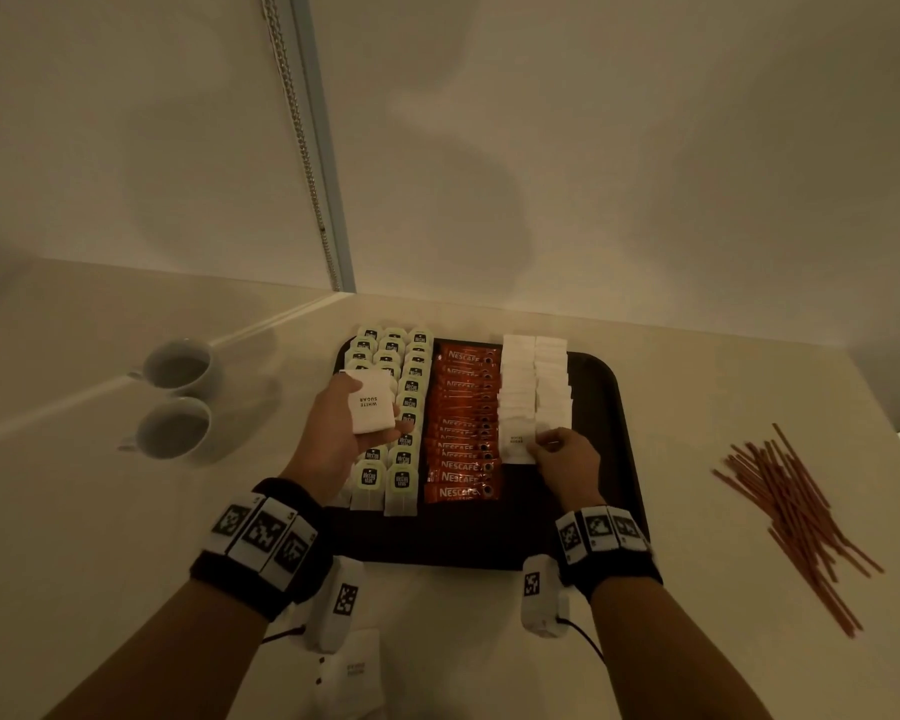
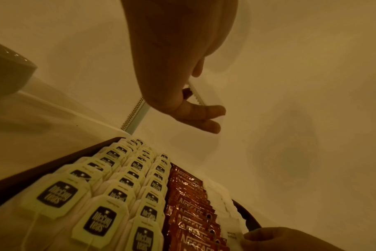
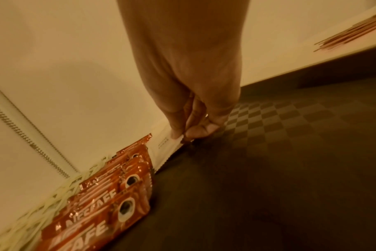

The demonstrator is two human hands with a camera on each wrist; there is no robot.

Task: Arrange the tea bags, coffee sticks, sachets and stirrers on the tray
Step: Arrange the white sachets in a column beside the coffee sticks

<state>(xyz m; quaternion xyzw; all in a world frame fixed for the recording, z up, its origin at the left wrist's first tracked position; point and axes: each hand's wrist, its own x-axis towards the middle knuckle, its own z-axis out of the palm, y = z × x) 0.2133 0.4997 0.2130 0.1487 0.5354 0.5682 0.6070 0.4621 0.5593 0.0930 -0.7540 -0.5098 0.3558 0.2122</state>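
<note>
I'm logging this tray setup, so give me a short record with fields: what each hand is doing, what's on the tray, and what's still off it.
left hand: holds a stack of white sugar sachets above the tea bags
right hand: pinches a sugar sachet at the near end of the sachet rows
tray: tea bags, coffee sticks, sachets in rows
off tray: stirrers, two cups

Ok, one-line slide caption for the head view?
Left hand holds spare sugar sachets while right hand places one on the tray.

The tray [image 1: 601, 407] is dark with a checkered texture; coffee sticks [image 1: 463, 423] are orange-red, sachets [image 1: 533, 387] white, tea bags [image 1: 411, 387] pale with black labels, stirrers [image 1: 796, 517] reddish-brown, 2 cups [image 1: 178, 397] white.
</note>
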